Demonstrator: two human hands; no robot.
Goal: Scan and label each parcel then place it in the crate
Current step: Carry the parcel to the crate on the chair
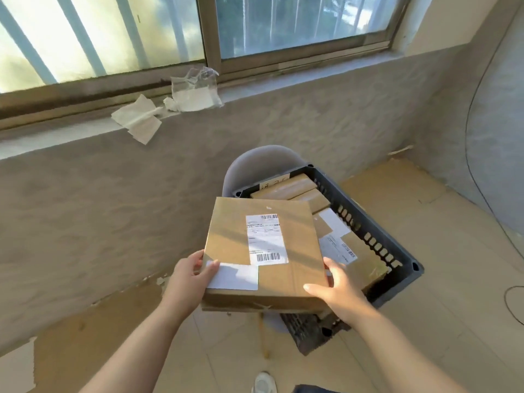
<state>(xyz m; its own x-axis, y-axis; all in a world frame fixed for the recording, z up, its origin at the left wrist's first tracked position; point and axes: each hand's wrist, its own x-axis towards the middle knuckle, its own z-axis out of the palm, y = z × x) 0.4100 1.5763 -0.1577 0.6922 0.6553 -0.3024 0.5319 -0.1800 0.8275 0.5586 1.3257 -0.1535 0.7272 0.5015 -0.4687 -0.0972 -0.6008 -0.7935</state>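
— Parcel (pixel 263 251) first: where is it?

— Held flat over the near-left part of the black crate (pixel 377 239), its near edge out past the crate's rim. It is a brown cardboard box with a printed shipping label (pixel 266 239) on top and a plain white sticker (pixel 235 276) at its near-left corner.

— Start with the big things around it.

— A rough grey wall (pixel 113 199) runs behind, under a wide window (pixel 170 32) with a sill. The floor (pixel 453 293) is pale tile with flat cardboard sheets (pixel 397 180) along the wall's foot. The crate sits on a grey chair (pixel 263 163), whose rounded back shows beyond it.

— What lies in the crate?

— Several other brown parcels (pixel 289 186), some labelled, lie in it; the held one hides part of them. One with a barcode label lies just beside the held one's right edge.

— Smaller things?

— Torn white paper (pixel 139 120) and a crumpled clear plastic wrapper (pixel 197 92) lie on the sill. A thin dark cable (pixel 470 154) runs down the right wall and loops on the floor. A white shoe (pixel 263 382) shows at the bottom edge.

— And the hands?

— Both arms reach forward, bare. The left hand (pixel 190 279) grips the near-left corner, thumb pressed on the white sticker. The right hand (pixel 337 287) holds the near-right corner, thumb along the top edge, fingers spread on the side.
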